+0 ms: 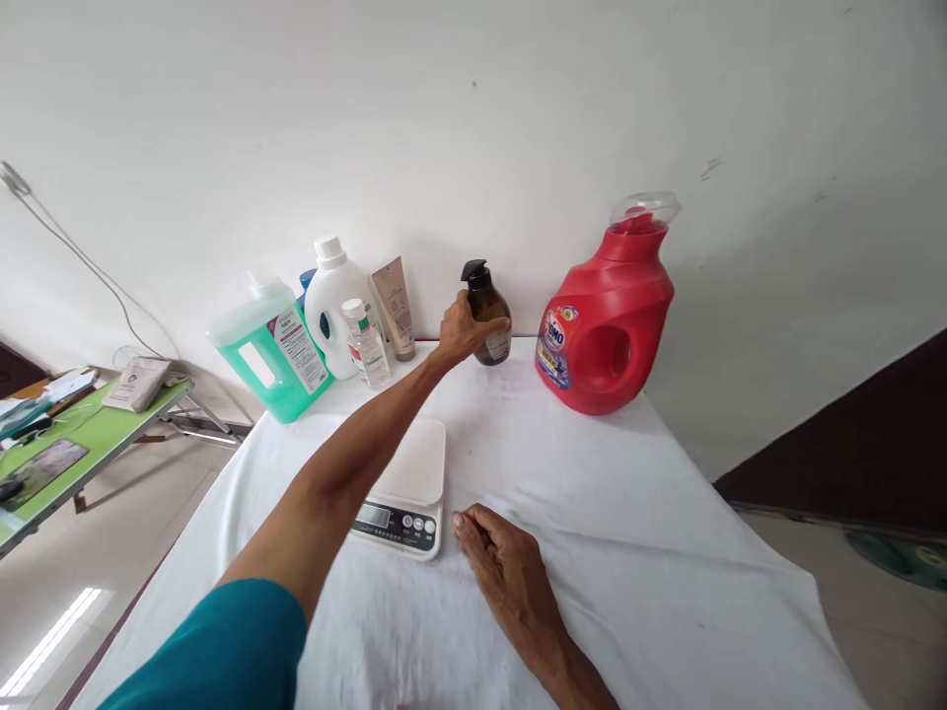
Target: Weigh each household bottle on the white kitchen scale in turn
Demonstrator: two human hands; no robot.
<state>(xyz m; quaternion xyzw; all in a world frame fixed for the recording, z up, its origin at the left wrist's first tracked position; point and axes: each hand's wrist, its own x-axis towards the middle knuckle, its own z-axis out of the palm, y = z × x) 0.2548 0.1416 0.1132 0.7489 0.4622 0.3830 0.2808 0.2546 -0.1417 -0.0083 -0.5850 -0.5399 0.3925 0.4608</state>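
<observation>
A dark brown, rounded pump bottle with a black plastic head (pixel 488 299) is gripped at the body by the left hand (pixel 465 330), which is closed around it from the left; from the right hand (pixel 509 562), it is placed at 12 o'clock, at the back of the white-cloth-draped worktop (pixel 628 513). The right hand is loosely curled near the cloth, with a white, square-plated kitchen scale (pixel 414 468) set just beside it at 10 o'clock. The worktop is backed by a scuffed white wall (pixel 473 148); at its 9 o'clock, a green-topped table (pixel 122 429) is seen above a shiny tiled floor (pixel 184 483). "OMO" is printed on a bulky red plastic jug (pixel 607 281) at the pump bottle's 3 o'clock. Towards 9 o'clock are grouped a pinkish-beige tube (pixel 395 311), a small clear bottle (pixel 372 367), a white plastic jug (pixel 332 286) and a translucent green-filled jug (pixel 281 396), whose fine label print cannot be read.
</observation>
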